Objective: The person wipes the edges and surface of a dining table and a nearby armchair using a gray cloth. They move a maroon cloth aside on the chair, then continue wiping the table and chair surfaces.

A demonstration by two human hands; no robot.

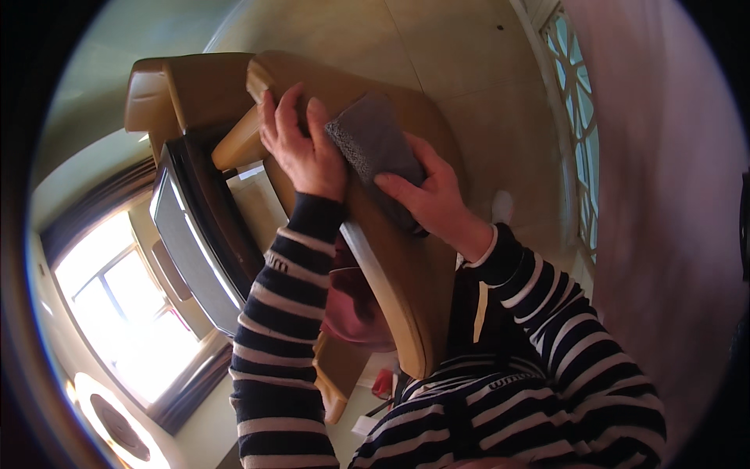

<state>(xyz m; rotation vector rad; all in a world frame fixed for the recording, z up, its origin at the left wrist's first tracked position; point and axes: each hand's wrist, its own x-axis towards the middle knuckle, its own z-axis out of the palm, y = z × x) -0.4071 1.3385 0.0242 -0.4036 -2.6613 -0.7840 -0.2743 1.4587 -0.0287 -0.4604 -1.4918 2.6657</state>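
My right hand (433,193) grips a folded grey cloth (378,138), thumb on its near face, with a fuzzy edge showing towards the left. The cloth is in front of a tan padded chair back (404,281), which runs from near my chest to the far side. My left hand (304,149) is just left of the cloth, its fingers apart and nothing held in it. Its fingertips are close to the far corner of the chair (261,79); whether they touch it I cannot tell.
Another tan chair (205,88) stands at the far left, beside a dark-edged table (202,252). A dark red cloth (354,311) is below the chair back. A bright window (129,299) is at left, a lattice panel (577,117) at right, and tiled floor (469,53) beyond.
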